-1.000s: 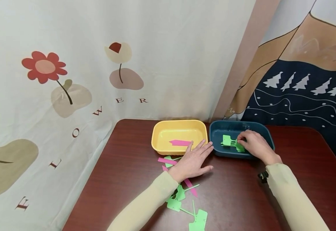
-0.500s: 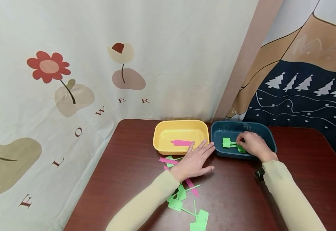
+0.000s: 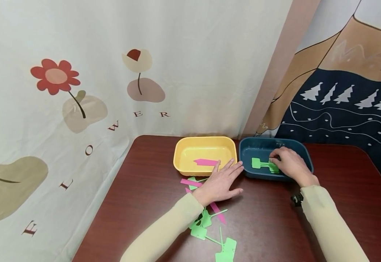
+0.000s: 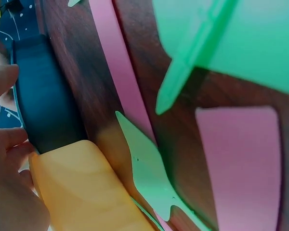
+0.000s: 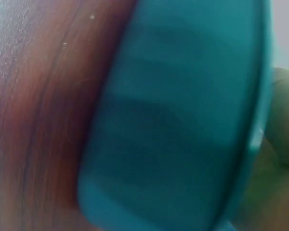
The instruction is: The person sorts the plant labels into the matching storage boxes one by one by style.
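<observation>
Half done at most, seemingly, on worktop. By navy tray and yellow tray, with left hand released. With right hand, pinching green tags in navy. Beside left fingers, in yellow, one pink tag; behind them, loose tags remaining.

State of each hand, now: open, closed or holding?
Left hand: open, spread at the near edge of the yellow tray.
Right hand: closed, pinching a green tag in the blue tray.
</observation>
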`<state>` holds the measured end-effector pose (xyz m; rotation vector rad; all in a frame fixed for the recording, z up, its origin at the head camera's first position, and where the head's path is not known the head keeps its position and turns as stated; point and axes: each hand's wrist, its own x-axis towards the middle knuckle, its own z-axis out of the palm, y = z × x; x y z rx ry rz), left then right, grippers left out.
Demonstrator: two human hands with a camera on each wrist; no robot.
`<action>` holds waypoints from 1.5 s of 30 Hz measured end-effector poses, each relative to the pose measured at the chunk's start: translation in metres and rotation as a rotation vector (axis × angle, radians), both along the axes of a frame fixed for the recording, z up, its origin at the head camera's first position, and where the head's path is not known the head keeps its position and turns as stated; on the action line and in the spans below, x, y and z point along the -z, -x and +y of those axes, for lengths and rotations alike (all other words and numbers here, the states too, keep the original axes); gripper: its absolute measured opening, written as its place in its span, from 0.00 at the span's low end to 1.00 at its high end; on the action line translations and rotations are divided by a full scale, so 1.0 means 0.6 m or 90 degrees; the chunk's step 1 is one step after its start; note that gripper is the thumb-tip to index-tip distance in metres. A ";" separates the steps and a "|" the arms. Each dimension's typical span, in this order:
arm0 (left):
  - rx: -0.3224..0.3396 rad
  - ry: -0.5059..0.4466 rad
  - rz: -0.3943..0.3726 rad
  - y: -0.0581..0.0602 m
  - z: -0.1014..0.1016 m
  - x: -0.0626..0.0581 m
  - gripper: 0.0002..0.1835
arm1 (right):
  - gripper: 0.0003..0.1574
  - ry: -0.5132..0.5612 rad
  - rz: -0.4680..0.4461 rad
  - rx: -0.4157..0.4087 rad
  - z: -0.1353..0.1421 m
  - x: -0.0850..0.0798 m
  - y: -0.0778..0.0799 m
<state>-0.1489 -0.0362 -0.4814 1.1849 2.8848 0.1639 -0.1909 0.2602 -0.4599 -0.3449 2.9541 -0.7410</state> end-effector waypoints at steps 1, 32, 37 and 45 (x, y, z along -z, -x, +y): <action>-0.001 0.000 0.003 -0.001 0.000 0.000 0.44 | 0.14 0.004 0.017 0.005 0.000 -0.004 -0.006; -0.060 -0.153 -0.026 -0.020 -0.103 -0.032 0.39 | 0.06 0.045 0.264 -0.074 -0.099 -0.009 -0.172; -0.059 -0.194 0.019 -0.028 -0.136 -0.031 0.35 | 0.09 0.012 0.243 -0.148 -0.136 0.003 -0.186; -0.081 -0.204 0.067 -0.046 -0.165 -0.031 0.34 | 0.11 0.014 0.228 -0.253 -0.188 0.017 -0.197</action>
